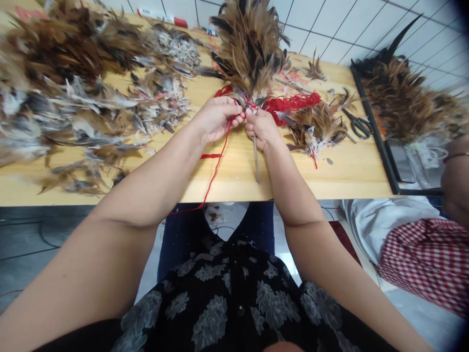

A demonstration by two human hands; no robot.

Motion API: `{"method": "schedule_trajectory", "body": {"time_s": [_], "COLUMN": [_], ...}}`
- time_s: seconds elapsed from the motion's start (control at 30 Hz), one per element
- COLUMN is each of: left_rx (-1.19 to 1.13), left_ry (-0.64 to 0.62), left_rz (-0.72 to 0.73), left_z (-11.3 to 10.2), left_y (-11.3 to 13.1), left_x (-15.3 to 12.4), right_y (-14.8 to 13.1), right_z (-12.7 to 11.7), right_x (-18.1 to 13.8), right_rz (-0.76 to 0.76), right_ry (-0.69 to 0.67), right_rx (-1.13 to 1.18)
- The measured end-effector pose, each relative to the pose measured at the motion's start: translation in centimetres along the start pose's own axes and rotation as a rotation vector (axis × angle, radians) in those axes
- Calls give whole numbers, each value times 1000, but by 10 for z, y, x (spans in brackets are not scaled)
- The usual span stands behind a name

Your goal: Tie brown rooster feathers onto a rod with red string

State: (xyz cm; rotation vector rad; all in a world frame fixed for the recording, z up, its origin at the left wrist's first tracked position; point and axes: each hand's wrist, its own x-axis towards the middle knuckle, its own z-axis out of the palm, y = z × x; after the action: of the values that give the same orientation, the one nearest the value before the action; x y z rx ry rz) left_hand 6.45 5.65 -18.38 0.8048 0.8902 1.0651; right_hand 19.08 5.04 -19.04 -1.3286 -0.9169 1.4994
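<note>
The feather bundle is standing upright over the middle of the tabletop, with its brown and black plumes fanning upward. Its base is sitting between the two hands. The right hand is closing around that base, and a thin stick is coming out below the fist and pointing toward the person. The left hand is pinching the red thread with thumb and fingers closed. The thread is running from the base down over the near edge of the tabletop.

As I judge it, the thread is being wound around the feather stems on the stick. The next turn is asking for steady tension from the left hand and a firm grip from the right, so that the stems are not slipping.

Just behind the right hand, a heap of red yarn and a small feather bunch are lying, with scissors near them. Loose feathers are covering the left part of the tabletop. At the right, another person in checked cloth is sitting beside a dark tray of feathers.
</note>
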Motion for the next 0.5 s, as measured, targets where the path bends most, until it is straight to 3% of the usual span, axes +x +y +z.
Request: {"method": "schedule_trajectory", "body": {"time_s": [0.23, 0.5], "left_rx": [-12, -6], "left_ry": [27, -29], "left_rz": [25, 34], "left_z": [-5, -16], "left_y": [-4, -9], "left_x": [6, 12], "right_y": [-3, -1], "right_z": [-1, -4], "right_x": [-1, 4], "right_rz": [3, 6], "right_ry": [42, 27], "right_rx": [3, 43]}}
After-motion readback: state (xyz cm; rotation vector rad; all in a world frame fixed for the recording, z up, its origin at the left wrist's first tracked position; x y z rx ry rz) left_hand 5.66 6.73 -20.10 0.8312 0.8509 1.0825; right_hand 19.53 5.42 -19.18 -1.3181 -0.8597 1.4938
